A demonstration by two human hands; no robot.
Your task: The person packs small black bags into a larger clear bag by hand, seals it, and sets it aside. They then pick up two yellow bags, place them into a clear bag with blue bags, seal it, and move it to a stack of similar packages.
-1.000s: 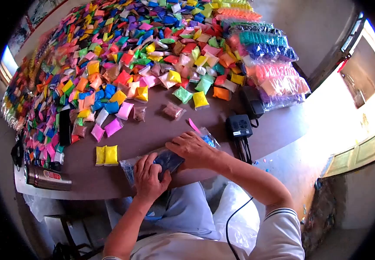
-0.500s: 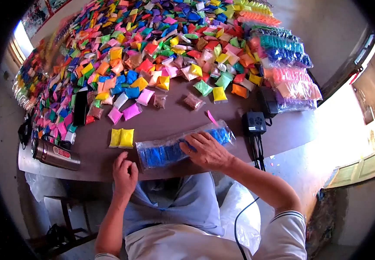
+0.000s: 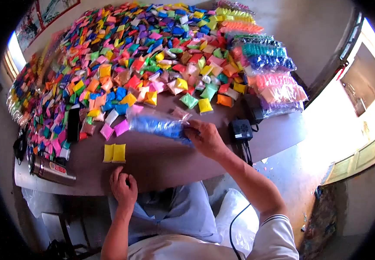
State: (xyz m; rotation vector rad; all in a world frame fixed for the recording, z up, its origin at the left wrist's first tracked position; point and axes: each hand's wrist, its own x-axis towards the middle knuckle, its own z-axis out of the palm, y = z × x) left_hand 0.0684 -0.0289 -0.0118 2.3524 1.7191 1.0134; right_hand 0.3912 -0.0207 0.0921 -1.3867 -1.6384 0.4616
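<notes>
My right hand [image 3: 202, 138] grips the right end of a clear bag of blue packets [image 3: 157, 125], which is raised over the table and blurred. Its left end reaches the near edge of the heap of coloured packets. Near the table's front edge is my left hand [image 3: 123, 185], its fingers curled and nothing visible in them. Just beyond that hand, two yellow packets [image 3: 114, 153] lie side by side.
A large heap of coloured packets [image 3: 153, 56] covers the far side. Bagged rows [image 3: 278, 86] are stacked at the right, beside black boxes [image 3: 241, 130] with cables. A flask [image 3: 52, 170] and a black phone [image 3: 73, 125] are at the left.
The bag of blue packets has gone from lying flat under my right hand to being held up, farther away and to the left. The view has shifted slightly.
</notes>
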